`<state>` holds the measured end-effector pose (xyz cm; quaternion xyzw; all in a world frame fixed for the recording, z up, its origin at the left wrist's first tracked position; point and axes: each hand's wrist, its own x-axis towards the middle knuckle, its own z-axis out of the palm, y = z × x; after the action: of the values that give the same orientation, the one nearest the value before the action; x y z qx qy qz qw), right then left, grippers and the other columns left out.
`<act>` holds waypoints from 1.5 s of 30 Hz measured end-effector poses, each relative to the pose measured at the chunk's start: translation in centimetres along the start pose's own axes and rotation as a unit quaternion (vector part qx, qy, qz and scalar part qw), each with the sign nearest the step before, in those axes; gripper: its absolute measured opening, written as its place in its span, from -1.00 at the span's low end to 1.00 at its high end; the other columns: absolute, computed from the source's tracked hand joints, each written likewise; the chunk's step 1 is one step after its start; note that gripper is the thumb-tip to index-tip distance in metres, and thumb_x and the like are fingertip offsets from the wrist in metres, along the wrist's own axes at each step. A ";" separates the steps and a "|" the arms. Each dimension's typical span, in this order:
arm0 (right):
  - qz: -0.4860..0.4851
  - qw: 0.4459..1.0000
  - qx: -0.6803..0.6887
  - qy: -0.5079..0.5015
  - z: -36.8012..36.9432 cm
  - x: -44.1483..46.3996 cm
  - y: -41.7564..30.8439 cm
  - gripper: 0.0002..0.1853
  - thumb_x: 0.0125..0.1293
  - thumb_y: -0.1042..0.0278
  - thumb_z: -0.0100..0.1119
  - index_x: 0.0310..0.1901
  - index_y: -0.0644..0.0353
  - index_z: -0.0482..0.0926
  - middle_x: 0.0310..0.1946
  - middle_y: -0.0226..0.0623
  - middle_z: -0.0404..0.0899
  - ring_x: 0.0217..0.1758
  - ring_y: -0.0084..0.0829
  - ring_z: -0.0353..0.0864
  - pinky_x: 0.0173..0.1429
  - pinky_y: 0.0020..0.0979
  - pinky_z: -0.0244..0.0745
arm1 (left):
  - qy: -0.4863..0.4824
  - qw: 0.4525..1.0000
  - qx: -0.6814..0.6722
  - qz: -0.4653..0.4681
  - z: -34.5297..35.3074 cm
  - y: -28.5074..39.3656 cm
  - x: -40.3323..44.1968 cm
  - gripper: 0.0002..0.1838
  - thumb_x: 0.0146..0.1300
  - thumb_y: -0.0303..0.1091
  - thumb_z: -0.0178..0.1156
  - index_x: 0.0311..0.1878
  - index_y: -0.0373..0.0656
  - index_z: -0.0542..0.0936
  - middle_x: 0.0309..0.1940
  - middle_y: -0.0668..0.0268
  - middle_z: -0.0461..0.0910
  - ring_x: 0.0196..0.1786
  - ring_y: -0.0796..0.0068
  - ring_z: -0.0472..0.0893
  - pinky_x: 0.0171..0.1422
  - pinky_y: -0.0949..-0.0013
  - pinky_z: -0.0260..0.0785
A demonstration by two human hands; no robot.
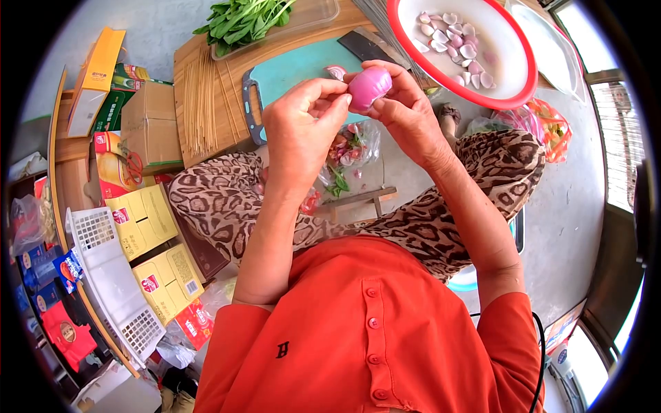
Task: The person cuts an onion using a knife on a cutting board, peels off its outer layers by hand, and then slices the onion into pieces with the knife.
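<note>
The right hand (407, 113) is clamped on the onion (371, 89). The left hand (303, 117), fingertips close together, is at its side. The cutting board (295, 65) overlies the tabletop (337, 22).

Before you, a red onion (372, 86) is showing smooth, glossy skin. Your red shirt (323, 323) is looking matt and soft, its buttons (374, 322) gleaming smooth; your leopard-print trousers (213, 199) are draping as matt cloth. A turquoise cutting board (296, 65) is presenting smooth plastic, and a table (344, 19) is displaying grained wood. A red-rimmed basin (508, 48) is shining in plastic; a brown carton (148, 124) is showing dull cardboard.
</note>
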<state>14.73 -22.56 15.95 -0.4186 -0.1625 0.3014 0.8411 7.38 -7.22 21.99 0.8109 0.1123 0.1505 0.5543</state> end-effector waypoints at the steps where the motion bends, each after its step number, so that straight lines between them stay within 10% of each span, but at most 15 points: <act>1: 0.003 1.000 -0.015 0.006 0.1 -0.1 -0.2 -0.40 0.28 0.38 0.25 0.36 0.13 0.32 0.16 -0.27 0.50 0.23 -0.41 0.52 0.39 -0.20 0.43 | -0.005 1.000 0.003 -0.009 -0.1 0.1 0.0 -0.85 0.27 -0.64 0.26 -0.10 -0.39 0.66 -0.26 0.27 0.71 -0.25 0.57 0.69 -0.09 0.48 0.59; 26: -0.051 0.998 0.009 0.019 1.2 -0.1 0.0 -0.47 0.31 0.55 0.23 0.30 0.18 0.35 0.15 -0.25 0.54 0.21 -0.40 0.53 0.34 -0.26 0.47 | 0.095 0.992 0.065 0.049 2.0 -0.2 0.1 -0.95 0.20 -0.63 0.24 -0.30 -0.29 0.58 -0.46 0.44 0.62 -0.44 0.73 0.58 -0.33 0.58 0.45; 45: 0.055 0.960 0.273 0.013 0.4 0.5 0.2 -0.59 0.29 0.36 0.19 0.14 0.29 0.42 0.17 -0.04 0.51 0.35 -0.10 0.47 0.42 -0.03 0.42 | 0.002 0.961 -0.257 -0.102 0.3 -1.4 0.2 -0.95 0.34 -0.50 0.13 -0.19 -0.26 0.52 -0.39 0.28 0.63 -0.42 0.54 0.60 -0.23 0.46 0.48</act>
<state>14.81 -21.94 15.99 -0.1849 -0.0396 0.3742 0.9079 7.62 -6.87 20.63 0.6251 0.1530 0.1185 0.7561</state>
